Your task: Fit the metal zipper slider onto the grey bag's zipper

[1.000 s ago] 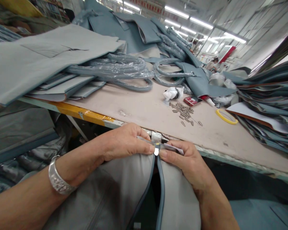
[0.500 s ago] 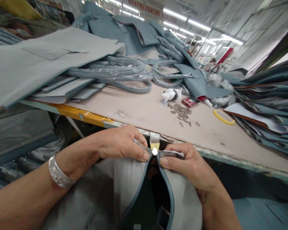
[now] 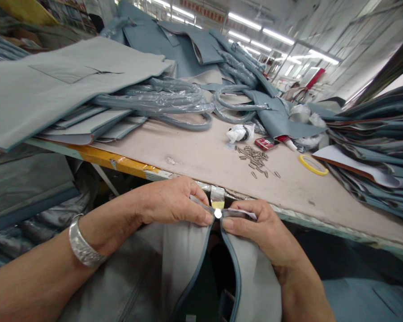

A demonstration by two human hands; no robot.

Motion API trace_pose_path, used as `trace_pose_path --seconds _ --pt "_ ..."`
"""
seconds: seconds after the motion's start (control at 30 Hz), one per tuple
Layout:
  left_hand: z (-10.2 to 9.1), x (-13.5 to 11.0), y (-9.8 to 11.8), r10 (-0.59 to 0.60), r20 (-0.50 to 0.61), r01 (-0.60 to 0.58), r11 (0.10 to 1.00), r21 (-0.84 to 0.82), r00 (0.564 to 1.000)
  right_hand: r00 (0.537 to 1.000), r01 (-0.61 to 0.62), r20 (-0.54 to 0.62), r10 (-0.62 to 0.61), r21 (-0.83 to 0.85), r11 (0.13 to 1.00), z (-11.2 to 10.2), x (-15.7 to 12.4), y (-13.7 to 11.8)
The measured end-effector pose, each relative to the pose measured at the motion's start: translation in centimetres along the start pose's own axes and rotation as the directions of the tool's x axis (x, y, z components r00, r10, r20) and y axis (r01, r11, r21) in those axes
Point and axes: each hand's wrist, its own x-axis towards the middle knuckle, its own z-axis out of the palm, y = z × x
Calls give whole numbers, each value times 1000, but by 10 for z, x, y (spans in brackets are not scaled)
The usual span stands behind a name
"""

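Observation:
A light grey bag panel piece with blue-edged sides (image 3: 255, 273) hangs between my hands, its opening spread into a dark gap. My left hand (image 3: 174, 203), with a silver bracelet (image 3: 83, 241) at the wrist, pinches the left edge between thumb and fingers. Opposite it, my right hand (image 3: 260, 223) pinches the right edge, where a pale strip end sticks out. Both edge ends meet at the rounded white tip of a small metal tab (image 3: 217, 199), taped at the table's front edge. Whether the edges are on the tip or just touching it, I cannot tell.
On the table (image 3: 195, 156) lie several small metal pieces (image 3: 255, 156), a red box (image 3: 266, 143) and a yellow tape roll (image 3: 313, 164). Grey panels (image 3: 70, 76) and plastic-wrapped handles (image 3: 161, 100) are heaped at left. Stacked blue-grey pieces (image 3: 383, 147) stand at right.
My left hand has shifted slightly right with its edge, and the right hand slightly left. The two edges are a little closer together at the metal tip.

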Motion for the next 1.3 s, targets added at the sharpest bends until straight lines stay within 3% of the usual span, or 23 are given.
trace_pose_path --seconds 0.33,0.57,0.8,0.93,1.1,1.3 --pt "5 0 5 -36 -64 30 996 -82 997 999 -15 -34 18 63 998 4 1 -1" --pt "8 2 5 -68 -126 48 986 -160 990 992 -25 -124 31 48 999 10 0 -3" --pt "6 3 4 -50 -96 33 984 -178 994 992 -25 -123 27 20 999 6 2 1" --pt "5 4 -1 9 -64 -20 985 -171 998 989 25 -143 -47 -148 989 7 -1 -1" --pt "1 0 -7 67 -76 -72 995 -68 995 983 45 -139 -117 -437 898 3 -10 -6" --pt "7 -11 -6 138 -178 -131 990 53 974 966 53 -189 -175 -519 853 3 -16 -4"
